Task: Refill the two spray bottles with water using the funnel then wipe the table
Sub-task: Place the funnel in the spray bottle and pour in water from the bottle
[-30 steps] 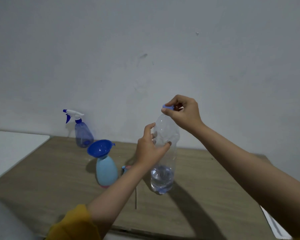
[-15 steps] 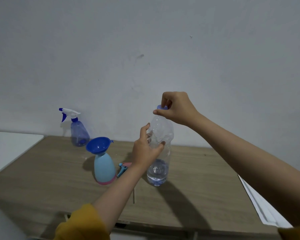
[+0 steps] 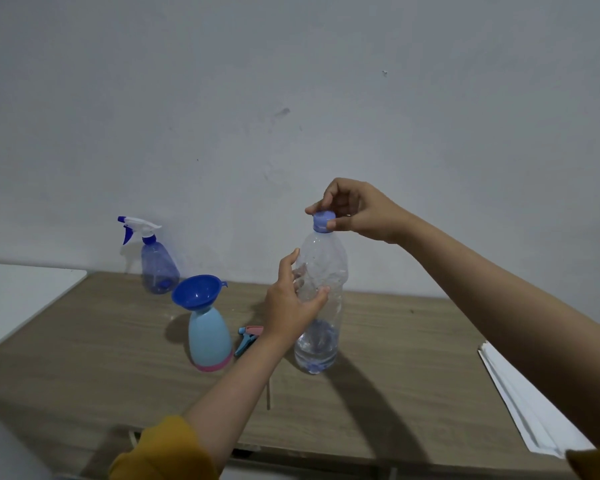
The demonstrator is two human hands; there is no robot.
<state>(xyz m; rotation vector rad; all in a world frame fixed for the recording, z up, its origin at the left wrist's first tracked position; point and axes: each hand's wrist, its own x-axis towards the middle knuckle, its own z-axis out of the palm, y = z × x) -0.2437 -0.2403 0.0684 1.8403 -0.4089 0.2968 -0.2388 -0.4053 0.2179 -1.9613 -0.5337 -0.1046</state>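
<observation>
Right grip (image 3: 355, 211) pinched the cap (image 3: 323, 221), left grip (image 3: 291, 301) held the water bottle (image 3: 321, 306); pouring seemed done, wiping remained

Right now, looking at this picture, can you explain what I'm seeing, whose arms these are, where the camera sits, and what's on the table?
No machine here: these are a person's two bare arms, filmed by a camera worn on their head, looking forward and down. The left hand grips a clear water bottle standing on the wooden table; the right hand's fingers pinch its blue cap. Also there: a light blue spray bottle with a blue funnel in its neck, its removed spray head beside it, and a purple spray bottle by the wall.
</observation>
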